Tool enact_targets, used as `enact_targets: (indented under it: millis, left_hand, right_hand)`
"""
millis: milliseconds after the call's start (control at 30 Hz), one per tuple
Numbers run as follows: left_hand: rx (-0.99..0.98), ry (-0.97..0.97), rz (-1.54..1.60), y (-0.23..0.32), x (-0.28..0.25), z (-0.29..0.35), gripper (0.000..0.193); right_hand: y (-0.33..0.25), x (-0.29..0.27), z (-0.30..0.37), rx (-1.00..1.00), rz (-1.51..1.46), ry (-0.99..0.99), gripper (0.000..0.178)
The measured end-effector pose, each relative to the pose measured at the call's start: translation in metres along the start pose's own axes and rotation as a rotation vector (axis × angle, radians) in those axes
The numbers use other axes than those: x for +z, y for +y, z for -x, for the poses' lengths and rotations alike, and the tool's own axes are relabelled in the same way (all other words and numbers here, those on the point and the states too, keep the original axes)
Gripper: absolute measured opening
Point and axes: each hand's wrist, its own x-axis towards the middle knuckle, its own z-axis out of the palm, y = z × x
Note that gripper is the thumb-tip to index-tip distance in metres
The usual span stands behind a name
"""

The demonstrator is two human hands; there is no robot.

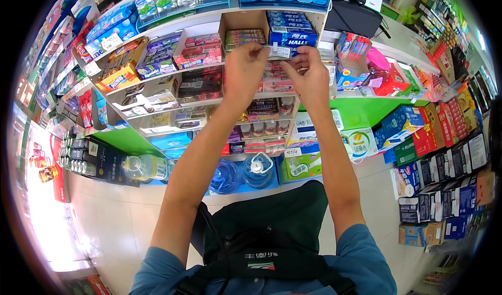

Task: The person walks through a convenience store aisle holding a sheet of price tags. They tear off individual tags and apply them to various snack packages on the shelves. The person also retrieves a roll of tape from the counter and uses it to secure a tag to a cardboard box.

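Observation:
A small white price tag (280, 52) lies between my two hands, at the front edge of an upper shelf of a sweets rack. My left hand (243, 70) is closed in a pinch at the tag's left end. My right hand (310, 78) bends its fingers around the right end, with the thumb at the lower edge. Right behind the tag, blue candy packs (293, 35) are stacked, and beside them sits a row of small colourful packs (244, 37). Under my right hand, pink and red packs (275, 78) fill the shelf below.
Left along the rack are gum and candy boxes (157, 59). Blue-capped water jugs (258, 170) and a clear bottle (141, 167) stand on the floor below. To the right are a counter (397, 49), a pink round object (377, 58) and stacked cartons (444, 164).

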Motion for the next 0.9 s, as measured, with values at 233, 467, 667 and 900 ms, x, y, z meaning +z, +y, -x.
enact_targets:
  millis: [233,467,667,900]
  left_hand:
    - [0.056,0.027,-0.006,0.005,0.001,0.003,0.025]
    - [0.043,0.038,-0.016,0.004,0.002,0.002,0.024]
    - [0.052,0.05,-0.027,0.001,0.004,0.003,0.024]
    - [0.054,0.05,-0.019,0.001,0.004,0.001,0.024]
  right_hand:
    - [-0.016,-0.001,-0.01,-0.013,-0.003,0.085,0.043]
    - [-0.04,-0.007,-0.035,-0.261,0.305,-0.014,0.041]
    - [-0.046,-0.011,-0.053,-0.374,0.477,-0.088,0.034]
    - [-0.046,-0.012,-0.064,-0.362,0.504,-0.153,0.032]
